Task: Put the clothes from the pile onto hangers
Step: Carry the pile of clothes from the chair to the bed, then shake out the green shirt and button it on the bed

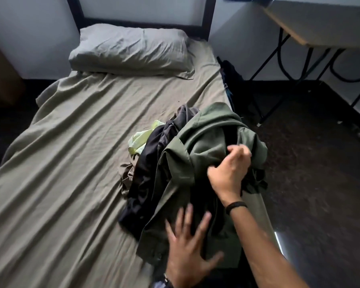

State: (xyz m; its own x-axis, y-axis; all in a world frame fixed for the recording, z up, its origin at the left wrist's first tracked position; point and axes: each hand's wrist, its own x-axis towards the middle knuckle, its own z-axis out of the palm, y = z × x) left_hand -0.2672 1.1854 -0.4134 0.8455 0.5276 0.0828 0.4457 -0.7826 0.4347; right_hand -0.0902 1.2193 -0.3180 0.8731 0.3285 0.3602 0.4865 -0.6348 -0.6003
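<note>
A pile of clothes lies on the right side of the bed (pixel 71 163). On top is an olive green shirt (pixel 197 146). Under it are dark garments (pixel 146 173) and a pale yellow-green piece (pixel 139 140) at the pile's far left. My right hand (pixel 229 171) grips a bunch of the green shirt near the pile's right edge. My left hand (pixel 187 244) hovers over or rests on the shirt's near part with fingers spread. No hanger is in view.
A grey pillow (pixel 131 50) lies at the head of the bed against a black frame (pixel 206 15). A desk (pixel 320 23) with black legs stands at the right, over dark floor (pixel 310 173). A dark bag (pixel 231 73) sits beside the bed.
</note>
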